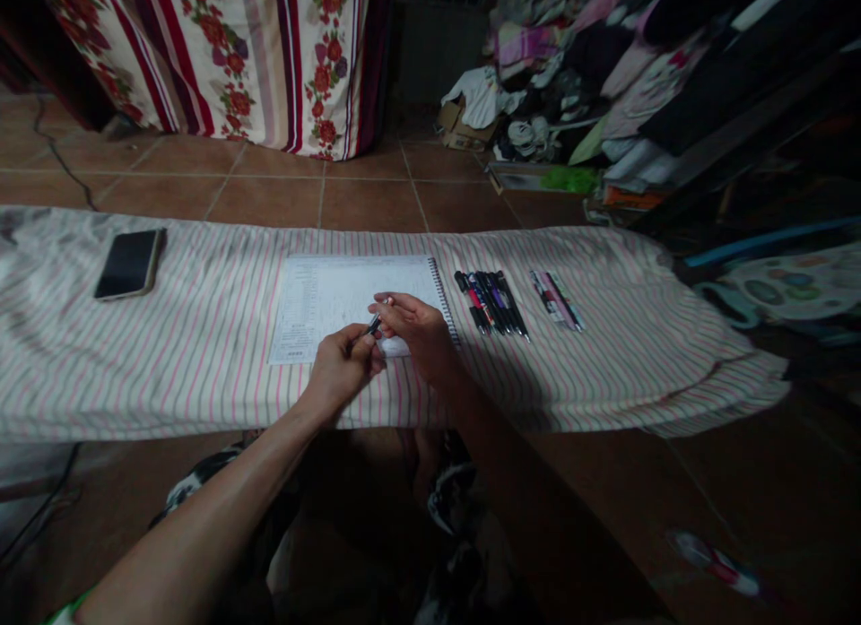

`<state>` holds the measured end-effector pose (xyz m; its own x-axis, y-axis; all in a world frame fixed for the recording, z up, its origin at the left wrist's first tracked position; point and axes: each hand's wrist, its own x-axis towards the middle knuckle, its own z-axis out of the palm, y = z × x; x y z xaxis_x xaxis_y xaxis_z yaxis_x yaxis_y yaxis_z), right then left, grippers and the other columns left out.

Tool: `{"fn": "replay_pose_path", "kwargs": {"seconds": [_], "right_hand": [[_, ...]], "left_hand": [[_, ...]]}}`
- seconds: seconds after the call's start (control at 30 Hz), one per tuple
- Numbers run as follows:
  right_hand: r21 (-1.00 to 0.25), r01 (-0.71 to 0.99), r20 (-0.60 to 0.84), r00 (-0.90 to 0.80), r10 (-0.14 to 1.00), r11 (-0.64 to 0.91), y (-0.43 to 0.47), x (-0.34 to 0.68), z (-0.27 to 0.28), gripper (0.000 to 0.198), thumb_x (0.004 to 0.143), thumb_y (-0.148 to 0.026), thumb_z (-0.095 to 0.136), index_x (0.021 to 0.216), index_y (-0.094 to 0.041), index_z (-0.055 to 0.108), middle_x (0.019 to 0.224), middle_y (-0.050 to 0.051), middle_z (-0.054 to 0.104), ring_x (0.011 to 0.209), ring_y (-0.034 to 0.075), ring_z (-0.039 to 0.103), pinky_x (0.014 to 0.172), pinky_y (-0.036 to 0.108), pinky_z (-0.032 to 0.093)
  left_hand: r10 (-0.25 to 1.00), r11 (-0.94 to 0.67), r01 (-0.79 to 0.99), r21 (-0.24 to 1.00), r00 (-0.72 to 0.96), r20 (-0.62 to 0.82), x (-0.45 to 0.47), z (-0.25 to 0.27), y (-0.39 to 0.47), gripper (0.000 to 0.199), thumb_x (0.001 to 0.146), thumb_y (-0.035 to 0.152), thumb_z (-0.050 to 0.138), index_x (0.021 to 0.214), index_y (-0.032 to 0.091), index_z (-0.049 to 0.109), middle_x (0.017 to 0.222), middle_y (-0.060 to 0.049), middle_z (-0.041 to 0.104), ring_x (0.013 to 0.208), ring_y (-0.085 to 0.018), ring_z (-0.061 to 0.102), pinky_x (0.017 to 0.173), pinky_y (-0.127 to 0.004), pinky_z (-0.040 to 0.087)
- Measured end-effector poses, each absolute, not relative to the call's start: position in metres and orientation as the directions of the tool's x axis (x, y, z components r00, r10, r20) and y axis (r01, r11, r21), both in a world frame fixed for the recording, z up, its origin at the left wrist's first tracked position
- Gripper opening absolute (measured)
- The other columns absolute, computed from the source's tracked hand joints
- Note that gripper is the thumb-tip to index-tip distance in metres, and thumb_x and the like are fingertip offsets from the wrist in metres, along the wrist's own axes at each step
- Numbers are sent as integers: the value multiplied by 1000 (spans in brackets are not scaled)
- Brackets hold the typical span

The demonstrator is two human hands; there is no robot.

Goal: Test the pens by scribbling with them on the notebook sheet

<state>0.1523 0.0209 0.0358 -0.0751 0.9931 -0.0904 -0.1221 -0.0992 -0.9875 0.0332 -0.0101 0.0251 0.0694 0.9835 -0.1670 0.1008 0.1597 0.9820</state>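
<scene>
Over the lower part of a spiral-bound notebook [367, 280], my left hand [343, 360] is closed around a dark pen [374, 323]. My right hand [421, 331] meets it from the other side, its fingers pinched at the pen's upper end. Exactly what the right fingertips grip there is too small to make out. The notebook lies flat with a printed page showing. To its right a row of several pens [492, 304] lies side by side, mostly dark. Farther right is a smaller group of pens [557, 300], pinkish and pale.
A striped cloth [202, 338] covers the long low surface. A phone [130, 264] lies at its left end. Beyond the tiled floor [269, 190] hangs a floral curtain [235, 69]. Clothes [558, 60] are piled at the back right, near a blue-rimmed plastic item [773, 284].
</scene>
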Motion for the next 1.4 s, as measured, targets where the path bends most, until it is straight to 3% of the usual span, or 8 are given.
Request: {"fn": "replay_pose_path", "kwargs": {"seconds": [0.13,0.33,0.53,0.67,0.87,1.07,1.27,1.4], "right_hand": [[-989,-53,-133,-119,984,-140,21,159,33,48,66,-38,64,110,-18,56,67,-3,61,54,8,53,48,20,38],[-988,143,-66,-104,992,-50,17,161,30,27,70,-44,62,66,-17,64,52,-4,50,46,8,44,43,21,31],[-956,-270,-168,167,971,-119,29,165,38,37,69,-53,60,71,-16,56,58,-1,60,40,4,39,35,17,25],[-879,-472,-207,253,945,-66,39,181,40,40,71,-57,58,75,-20,47,60,2,65,39,6,44,34,16,29],[-790,-613,-152,221,963,16,42,207,40,22,70,-32,69,74,-18,53,68,-3,60,45,1,44,39,10,36],[-808,-588,-123,214,969,27,31,221,44,17,70,-31,68,72,-18,58,79,-3,55,48,0,40,37,11,33],[-923,-385,-98,276,956,17,9,213,47,34,73,-52,58,83,-19,60,51,-7,44,39,3,41,34,14,30],[-949,-311,-109,186,977,-47,-1,210,44,45,72,-58,55,90,-17,59,57,-2,58,47,9,55,45,20,44]], "left_hand": [[972,155,-97,983,195,-134,33,31,-8,15,76,26,53,72,13,58,57,0,58,50,-10,53,58,-25,46],[973,145,-68,987,188,-130,31,22,-9,22,75,31,58,84,11,63,66,-2,64,58,-12,59,63,-27,48],[994,107,-46,993,1,-107,13,31,-4,41,76,44,58,98,11,63,86,-9,68,70,-16,62,73,-31,48],[975,101,-83,991,-190,-116,-6,28,3,40,70,43,62,92,10,61,75,-5,65,59,-12,59,65,-29,49],[995,53,205,977,-92,-34,-11,16,-5,31,79,36,52,98,13,61,80,-6,66,65,-15,61,68,-30,50],[890,-451,558,697,338,306,5,17,-20,29,85,23,42,103,17,64,103,-10,64,95,-19,59,84,-32,47],[762,-645,655,394,591,265,37,11,-51,38,85,15,39,121,14,53,126,-10,54,116,-28,44,96,-44,41],[752,-659,689,302,618,228,50,3,-74,57,79,14,47,135,13,35,143,-15,32,134,-34,18,102,-57,28]]}}
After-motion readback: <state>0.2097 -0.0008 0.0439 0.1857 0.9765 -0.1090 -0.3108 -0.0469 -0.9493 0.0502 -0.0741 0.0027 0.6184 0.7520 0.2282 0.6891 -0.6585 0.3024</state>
